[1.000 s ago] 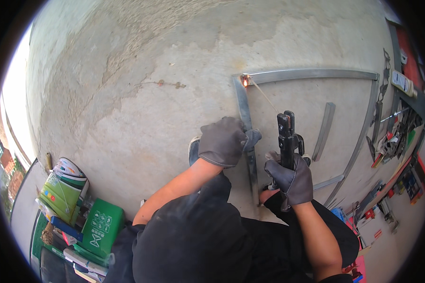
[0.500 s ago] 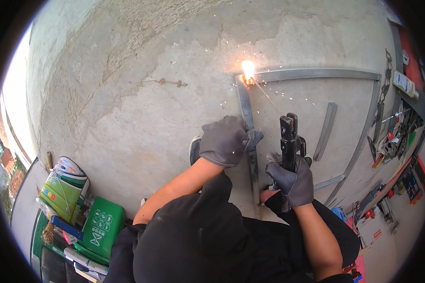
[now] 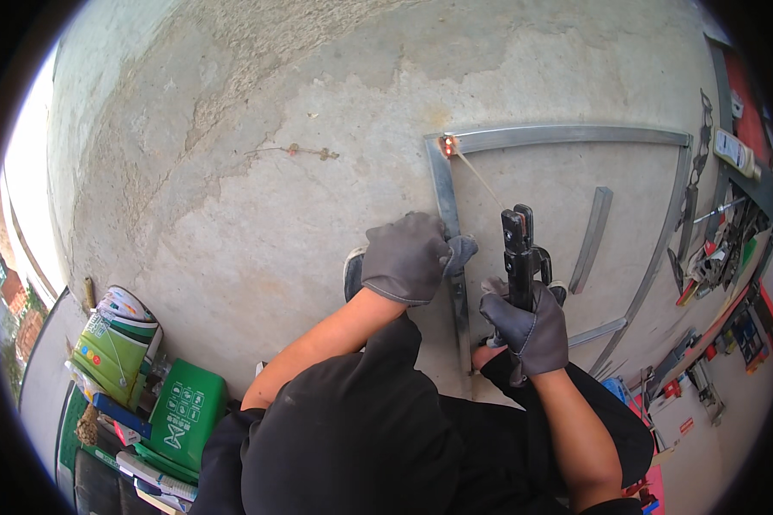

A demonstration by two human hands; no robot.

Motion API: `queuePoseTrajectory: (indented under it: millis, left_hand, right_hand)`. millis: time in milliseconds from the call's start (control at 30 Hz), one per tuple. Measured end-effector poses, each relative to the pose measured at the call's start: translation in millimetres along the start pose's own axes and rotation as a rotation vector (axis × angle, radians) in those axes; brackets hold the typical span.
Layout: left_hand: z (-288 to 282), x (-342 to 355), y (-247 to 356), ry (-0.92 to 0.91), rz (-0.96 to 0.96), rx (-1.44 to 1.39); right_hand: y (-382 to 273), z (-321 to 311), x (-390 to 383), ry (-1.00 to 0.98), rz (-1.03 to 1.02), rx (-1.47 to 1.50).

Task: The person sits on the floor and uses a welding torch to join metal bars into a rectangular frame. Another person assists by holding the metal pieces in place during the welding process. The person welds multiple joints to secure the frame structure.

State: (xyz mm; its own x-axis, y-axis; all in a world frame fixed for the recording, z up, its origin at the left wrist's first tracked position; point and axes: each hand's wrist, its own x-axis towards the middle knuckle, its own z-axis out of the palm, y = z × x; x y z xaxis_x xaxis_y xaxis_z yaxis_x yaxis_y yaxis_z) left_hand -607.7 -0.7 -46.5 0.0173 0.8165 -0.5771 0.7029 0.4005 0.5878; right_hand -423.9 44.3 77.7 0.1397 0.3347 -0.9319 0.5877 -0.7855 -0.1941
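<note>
My gloved right hand point(image 3: 531, 330) is closed around a black welding electrode holder point(image 3: 518, 249). A thin welding rod point(image 3: 483, 178) runs from its jaws up and left to the frame's top left corner. There a joint point(image 3: 447, 146) glows orange-red; whether the rod's tip touches it I cannot tell. The metal frame point(image 3: 567, 134), made of grey square tube, lies on the concrete. My gloved left hand point(image 3: 410, 257) is wrapped round its left side tube point(image 3: 447, 196), below the glowing corner.
Inside the frame lies a loose short tube point(image 3: 591, 240). A green bin point(image 3: 185, 412) and a green-white bucket point(image 3: 116, 343) stand at the left. Along the right edge are a bottle point(image 3: 736, 154) and a heap of tools point(image 3: 730, 240).
The bright arc and flying sparks at the corner have gone out, leaving a red glow. My right hand and the electrode holder have shifted slightly left. My left hand stays nearly still.
</note>
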Motion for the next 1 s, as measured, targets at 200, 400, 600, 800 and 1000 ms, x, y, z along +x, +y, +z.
queuePoseTrajectory:
  millis: [200,400,600,800,1000]
  left_hand:
    - [-2.8,0.5,1.7,0.002,0.001,-0.008]
    - [1.0,-0.4,-4.3,0.120,0.101,-0.198]
    - [4.3,-1.2,-4.0,0.079,0.086,0.028]
    - [3.9,-1.9,-2.6,0.046,0.038,0.013]
    - [2.1,-0.8,-1.9,0.030,0.022,0.008]
  right_hand:
    - [-2.9,0.4,3.0,-0.009,0.049,-0.017]
    - [8.8,1.1,-2.9,0.020,-0.083,0.048]
    - [-0.5,-4.0,-4.0,0.014,-0.035,-0.014]
    - [6.2,0.8,3.8,0.060,0.024,-0.021]
    - [4.2,1.6,5.0,0.006,0.019,-0.016]
